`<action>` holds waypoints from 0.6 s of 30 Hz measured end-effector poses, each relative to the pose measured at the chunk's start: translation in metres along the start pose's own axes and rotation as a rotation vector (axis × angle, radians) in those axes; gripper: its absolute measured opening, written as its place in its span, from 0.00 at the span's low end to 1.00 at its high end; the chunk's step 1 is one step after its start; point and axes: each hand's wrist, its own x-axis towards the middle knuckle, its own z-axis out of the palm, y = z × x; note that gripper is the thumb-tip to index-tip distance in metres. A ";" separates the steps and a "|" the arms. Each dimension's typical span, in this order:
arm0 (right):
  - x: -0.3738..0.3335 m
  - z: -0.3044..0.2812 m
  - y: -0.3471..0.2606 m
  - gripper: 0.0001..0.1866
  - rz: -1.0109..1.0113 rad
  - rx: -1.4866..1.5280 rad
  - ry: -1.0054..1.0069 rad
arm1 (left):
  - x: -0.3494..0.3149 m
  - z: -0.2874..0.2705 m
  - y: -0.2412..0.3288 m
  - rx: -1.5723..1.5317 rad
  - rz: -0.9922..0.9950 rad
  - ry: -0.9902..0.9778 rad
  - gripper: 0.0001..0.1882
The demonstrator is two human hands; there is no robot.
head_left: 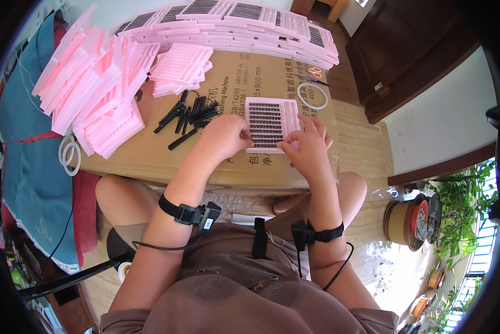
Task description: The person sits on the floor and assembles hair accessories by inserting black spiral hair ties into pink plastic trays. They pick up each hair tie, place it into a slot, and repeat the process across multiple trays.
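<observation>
A pink tray of black false-lash strips lies on the cardboard box, in front of me. Several dark rows fill its left and middle part, and bare pink grooves show along the right side. At the tray's lower left corner my left hand is closed, thumb and finger pinched at the left end of the lowest lash strip. My right hand pinches at that strip's right end, its other fingers raised over the tray's right edge. Left of the tray lies a loose pile of black lash strips.
Pink trays are heaped at the left, with a smaller stack beside them. Filled trays line the far edge. A white ring and scissors lie right on the cardboard box; more white rings sit left.
</observation>
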 end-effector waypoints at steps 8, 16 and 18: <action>0.011 -0.005 -0.009 0.09 -0.003 -0.138 -0.069 | 0.001 -0.001 0.000 0.032 -0.022 -0.022 0.10; 0.019 -0.003 -0.014 0.09 0.045 -0.199 -0.113 | 0.001 -0.002 0.000 0.038 -0.041 -0.040 0.09; 0.019 -0.004 -0.015 0.10 0.056 -0.212 -0.124 | 0.001 -0.002 0.000 0.041 -0.043 -0.046 0.09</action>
